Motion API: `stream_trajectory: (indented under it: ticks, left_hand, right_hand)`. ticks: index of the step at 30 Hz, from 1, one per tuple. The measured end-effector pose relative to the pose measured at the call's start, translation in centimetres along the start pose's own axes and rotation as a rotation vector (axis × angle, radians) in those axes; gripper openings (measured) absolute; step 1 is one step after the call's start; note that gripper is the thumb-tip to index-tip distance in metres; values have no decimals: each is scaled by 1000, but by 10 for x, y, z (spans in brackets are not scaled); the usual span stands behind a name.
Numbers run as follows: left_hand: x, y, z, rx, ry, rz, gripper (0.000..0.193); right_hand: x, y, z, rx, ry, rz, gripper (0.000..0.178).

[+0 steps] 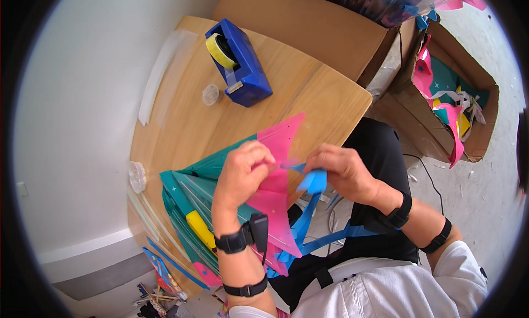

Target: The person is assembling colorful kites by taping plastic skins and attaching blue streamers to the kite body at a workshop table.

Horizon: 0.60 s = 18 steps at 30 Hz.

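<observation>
My left hand is closed in a pinch above a folded kite-like sheet. What its fingertips hold, if anything, is too small to make out. The sheet has a teal part with lengthwise creases and a pink part with a pointed edge. Just to the right, my right hand grips a bunched blue ribbon. From there the ribbon trails down over the table edge toward my lap. A yellow piece lies on the teal part beside my left forearm.
A blue tape dispenser and a small clear round container stand at the far side of the table. Thin rods lie at the left edge. An open cardboard box with colourful sheets stands on the floor at right.
</observation>
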State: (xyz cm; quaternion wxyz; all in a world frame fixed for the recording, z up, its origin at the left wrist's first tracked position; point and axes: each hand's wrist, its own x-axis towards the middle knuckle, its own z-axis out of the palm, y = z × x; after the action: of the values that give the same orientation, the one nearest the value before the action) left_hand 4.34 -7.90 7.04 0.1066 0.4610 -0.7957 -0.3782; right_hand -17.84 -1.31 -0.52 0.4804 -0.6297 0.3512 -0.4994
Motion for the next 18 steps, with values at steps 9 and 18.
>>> stream_trajectory:
  ticks: [9,18]
  left_hand:
    - [-95,4,36,-15,-821,-490,19]
    - [0,14,74,-598,567,-191,9]
  right_hand:
    - [11,7,-7,744,196,762,8]
    - [10,3,7,665,102,722,10]
